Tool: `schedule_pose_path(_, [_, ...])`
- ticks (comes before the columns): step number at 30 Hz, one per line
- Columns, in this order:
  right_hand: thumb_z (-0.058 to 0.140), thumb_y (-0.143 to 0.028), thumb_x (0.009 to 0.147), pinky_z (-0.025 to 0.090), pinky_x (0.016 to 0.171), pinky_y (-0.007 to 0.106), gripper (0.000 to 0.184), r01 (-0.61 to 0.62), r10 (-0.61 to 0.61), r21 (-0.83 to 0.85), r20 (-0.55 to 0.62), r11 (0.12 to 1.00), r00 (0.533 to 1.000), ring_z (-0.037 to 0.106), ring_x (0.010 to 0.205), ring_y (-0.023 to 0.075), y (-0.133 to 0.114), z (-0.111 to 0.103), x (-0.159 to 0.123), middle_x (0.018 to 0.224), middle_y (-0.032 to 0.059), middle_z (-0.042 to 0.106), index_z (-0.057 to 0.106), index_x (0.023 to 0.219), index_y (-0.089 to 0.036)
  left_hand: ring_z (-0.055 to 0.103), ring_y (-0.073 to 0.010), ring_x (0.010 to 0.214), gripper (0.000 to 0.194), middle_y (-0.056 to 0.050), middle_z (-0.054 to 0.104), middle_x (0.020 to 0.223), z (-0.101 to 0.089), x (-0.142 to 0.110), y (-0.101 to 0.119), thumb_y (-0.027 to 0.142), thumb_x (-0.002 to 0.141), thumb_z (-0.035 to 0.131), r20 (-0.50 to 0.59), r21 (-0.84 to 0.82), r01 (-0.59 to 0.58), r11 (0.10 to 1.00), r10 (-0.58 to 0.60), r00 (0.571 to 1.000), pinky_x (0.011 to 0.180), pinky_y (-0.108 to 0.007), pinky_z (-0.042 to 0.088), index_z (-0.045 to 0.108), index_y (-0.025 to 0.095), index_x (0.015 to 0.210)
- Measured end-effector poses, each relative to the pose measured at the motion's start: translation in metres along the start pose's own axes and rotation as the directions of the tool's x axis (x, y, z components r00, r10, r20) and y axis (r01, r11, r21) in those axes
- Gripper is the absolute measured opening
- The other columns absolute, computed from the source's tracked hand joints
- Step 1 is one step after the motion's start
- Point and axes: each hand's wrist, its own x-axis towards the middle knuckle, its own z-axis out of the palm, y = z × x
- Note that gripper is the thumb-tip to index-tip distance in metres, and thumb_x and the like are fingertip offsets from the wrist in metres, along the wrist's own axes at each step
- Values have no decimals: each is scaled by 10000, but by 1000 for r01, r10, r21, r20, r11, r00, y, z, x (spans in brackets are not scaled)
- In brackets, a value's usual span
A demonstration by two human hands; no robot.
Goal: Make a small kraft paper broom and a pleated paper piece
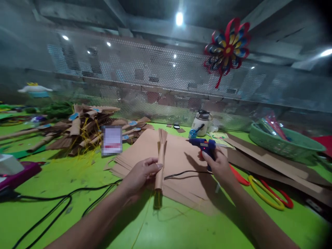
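Note:
My left hand (143,173) is closed around a rolled brown paper tube (160,162), which stands nearly upright in view with a fringed, fanned top. My right hand (220,165) grips a blue hot glue gun (204,144) by its handle; a small red light glows on its body. The nozzle points left, toward the tube's upper part, with a gap between them. Below both hands lies a stack of brown paper sheets (181,155). Thin yellow thread trails from beneath the tube, and a black cord (189,172) runs across the paper.
Several finished paper rolls (75,126) are piled at left. Scissors (267,193) with yellow and red handles lie at right, near cardboard strips (269,162) and a green basket (285,141). A white jug (201,123) stands behind. A purple power strip (23,174) sits at far left.

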Motion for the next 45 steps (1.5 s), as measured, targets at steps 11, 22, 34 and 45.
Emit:
schedule_pose_path(11, [523, -245, 870, 389, 828, 385, 241, 92, -69, -707, 60, 701, 996, 497, 1023, 313, -15, 62, 62, 1040, 191, 611, 551, 1071, -116, 535, -85, 549, 326, 17, 606, 701, 3, -8, -7, 291, 620, 757, 63, -2, -55, 998, 55, 996, 508, -179, 401, 599, 166, 876])
schedule_pose_path(22, [425, -332, 937, 470, 714, 273, 280, 255, -161, -477, 228, 841, 960, 591, 812, 167, -47, 48, -10, 891, 55, 665, 646, 920, -162, 582, -104, 680, 392, -7, 639, 863, 1, -8, -1, 291, 644, 758, 3, -50, -169, 984, 169, 986, 616, -197, 454, 582, 193, 981])
schedule_pose_path(34, [508, -252, 888, 477, 668, 300, 125, 313, -307, -159, 65, 936, 950, 552, 740, 171, -73, 41, -73, 792, 53, 583, 572, 819, -170, 548, -111, 691, 403, 22, 590, 752, 6, -9, -4, 304, 632, 762, 152, 130, -204, 970, 183, 971, 628, -197, 405, 586, 198, 979])
schedule_pose_path(45, [553, -172, 856, 423, 701, 309, 164, 708, -164, -344, 824, 617, 543, 584, 785, 201, -93, -17, -56, 860, 76, 641, 683, 955, -178, 467, -144, 591, 316, -7, 565, 657, 23, -37, 5, 317, 696, 678, 543, 654, -269, 707, -191, 818, 557, -234, 353, 705, 157, 967])
